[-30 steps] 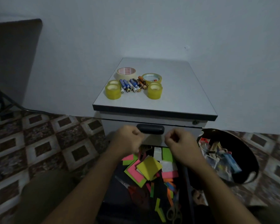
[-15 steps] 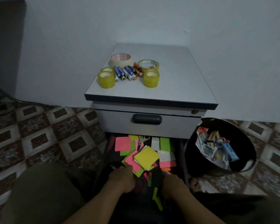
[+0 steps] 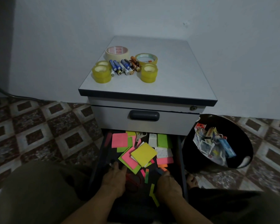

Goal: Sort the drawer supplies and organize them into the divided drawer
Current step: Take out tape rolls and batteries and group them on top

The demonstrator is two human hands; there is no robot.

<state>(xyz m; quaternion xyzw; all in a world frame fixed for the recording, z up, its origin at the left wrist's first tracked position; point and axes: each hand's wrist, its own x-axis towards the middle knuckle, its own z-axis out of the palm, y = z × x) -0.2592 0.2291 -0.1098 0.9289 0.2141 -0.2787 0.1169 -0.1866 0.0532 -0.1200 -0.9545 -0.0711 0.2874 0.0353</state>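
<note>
The cabinet's lower drawer (image 3: 98, 160) is pulled out toward me. In it lie loose sticky-note pads: a yellow pad (image 3: 143, 154) on top, a pink one (image 3: 120, 140) at the back left, a green one (image 3: 164, 140) at the back right. Thin coloured strips (image 3: 146, 176) and red-handled scissors (image 3: 133, 181) lie nearer me. My left hand (image 3: 115, 179) rests inside the drawer, fingers pointing forward at the pads' edge. My right hand (image 3: 168, 185) is low at the drawer's right side, its fingertips hidden among the strips.
The cabinet top (image 3: 176, 75) carries several tape rolls (image 3: 101, 73) around a row of batteries (image 3: 124, 66). Above the open drawer, the upper drawer (image 3: 173, 125) is closed, with a dark handle (image 3: 144, 115). A black bin (image 3: 242, 143) of scraps stands on the tiled floor at right.
Both hands dropped from near the upper drawer's handle down into the open lower drawer. The view pulled back and now shows more of the cabinet.
</note>
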